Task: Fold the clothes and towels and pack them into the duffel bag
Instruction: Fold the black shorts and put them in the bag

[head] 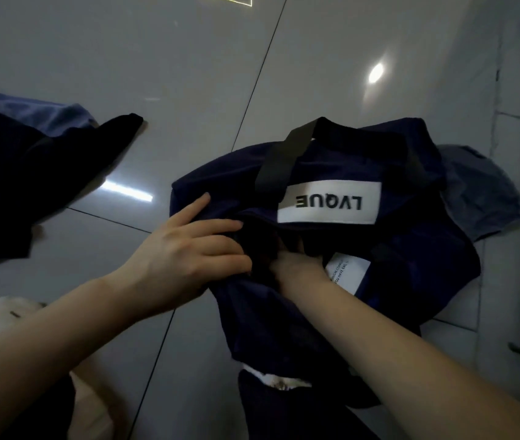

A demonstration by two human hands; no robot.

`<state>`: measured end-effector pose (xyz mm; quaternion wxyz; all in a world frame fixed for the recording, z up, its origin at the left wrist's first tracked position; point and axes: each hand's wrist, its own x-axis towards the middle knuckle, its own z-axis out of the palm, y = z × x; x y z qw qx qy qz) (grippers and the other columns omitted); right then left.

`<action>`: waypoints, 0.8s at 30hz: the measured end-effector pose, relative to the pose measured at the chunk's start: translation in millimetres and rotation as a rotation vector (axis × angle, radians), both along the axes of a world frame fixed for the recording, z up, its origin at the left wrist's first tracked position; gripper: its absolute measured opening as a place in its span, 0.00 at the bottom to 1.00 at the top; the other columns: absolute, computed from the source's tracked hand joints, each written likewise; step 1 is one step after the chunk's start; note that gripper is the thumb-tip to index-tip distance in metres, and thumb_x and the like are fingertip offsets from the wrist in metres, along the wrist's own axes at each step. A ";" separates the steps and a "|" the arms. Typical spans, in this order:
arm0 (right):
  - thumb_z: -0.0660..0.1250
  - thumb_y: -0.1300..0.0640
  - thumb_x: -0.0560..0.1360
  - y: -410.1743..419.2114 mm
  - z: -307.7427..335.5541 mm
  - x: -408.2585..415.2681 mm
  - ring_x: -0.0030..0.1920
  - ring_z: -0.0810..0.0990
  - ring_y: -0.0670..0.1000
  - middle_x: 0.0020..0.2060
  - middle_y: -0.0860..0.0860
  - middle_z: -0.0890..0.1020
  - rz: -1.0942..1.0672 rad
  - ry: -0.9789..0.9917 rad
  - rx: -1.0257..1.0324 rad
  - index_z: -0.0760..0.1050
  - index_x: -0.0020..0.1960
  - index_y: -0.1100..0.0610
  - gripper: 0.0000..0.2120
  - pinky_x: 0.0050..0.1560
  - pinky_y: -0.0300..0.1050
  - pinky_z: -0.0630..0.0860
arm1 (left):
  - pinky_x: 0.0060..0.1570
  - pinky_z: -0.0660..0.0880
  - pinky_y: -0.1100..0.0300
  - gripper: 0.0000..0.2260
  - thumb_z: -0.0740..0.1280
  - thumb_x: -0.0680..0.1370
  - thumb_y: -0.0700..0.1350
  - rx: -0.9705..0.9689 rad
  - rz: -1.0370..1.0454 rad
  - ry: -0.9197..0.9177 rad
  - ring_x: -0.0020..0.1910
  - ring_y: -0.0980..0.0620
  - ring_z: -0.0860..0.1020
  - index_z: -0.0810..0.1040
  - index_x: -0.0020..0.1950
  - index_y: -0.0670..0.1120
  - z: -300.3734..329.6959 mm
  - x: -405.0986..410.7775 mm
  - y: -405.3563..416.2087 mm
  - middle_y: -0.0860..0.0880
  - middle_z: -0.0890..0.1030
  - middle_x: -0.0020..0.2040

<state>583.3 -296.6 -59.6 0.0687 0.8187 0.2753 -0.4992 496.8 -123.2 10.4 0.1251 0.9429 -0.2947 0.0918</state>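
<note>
Here, both hands (239,252) at duffel bag (411,249) opening, right reaching inside.

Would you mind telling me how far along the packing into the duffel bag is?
In hand: the right hand reaches into the navy duffel bag; the left hand rests at its opening. Left: dark clothes and a grey garment lie on the floor. The bag's contents are hidden.
</note>
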 end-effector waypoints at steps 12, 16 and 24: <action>0.62 0.59 0.78 -30.2 43.4 -0.8 0.76 0.39 0.64 0.75 0.46 0.31 -0.048 0.122 -0.078 0.30 0.72 0.32 0.45 0.71 0.67 0.57 | 0.69 0.38 0.33 0.22 0.68 0.75 0.49 0.320 0.150 0.598 0.74 0.46 0.31 0.70 0.63 0.69 -20.1 47.3 6.7 0.47 0.42 0.79; 0.66 0.62 0.76 -24.0 38.2 -10.4 0.75 0.37 0.65 0.73 0.48 0.27 -0.022 0.101 -0.145 0.26 0.71 0.35 0.52 0.67 0.71 0.61 | 0.70 0.35 0.36 0.23 0.64 0.75 0.44 0.303 0.174 0.789 0.70 0.49 0.23 0.71 0.63 0.70 -26.9 62.0 6.3 0.52 0.35 0.78; 0.64 0.58 0.78 -22.2 45.3 -23.9 0.74 0.43 0.70 0.74 0.57 0.29 -0.063 0.157 -0.237 0.24 0.71 0.37 0.49 0.68 0.68 0.62 | 0.71 0.44 0.34 0.20 0.67 0.75 0.46 0.266 0.324 0.891 0.71 0.48 0.23 0.70 0.51 0.74 -19.0 47.3 18.1 0.56 0.32 0.76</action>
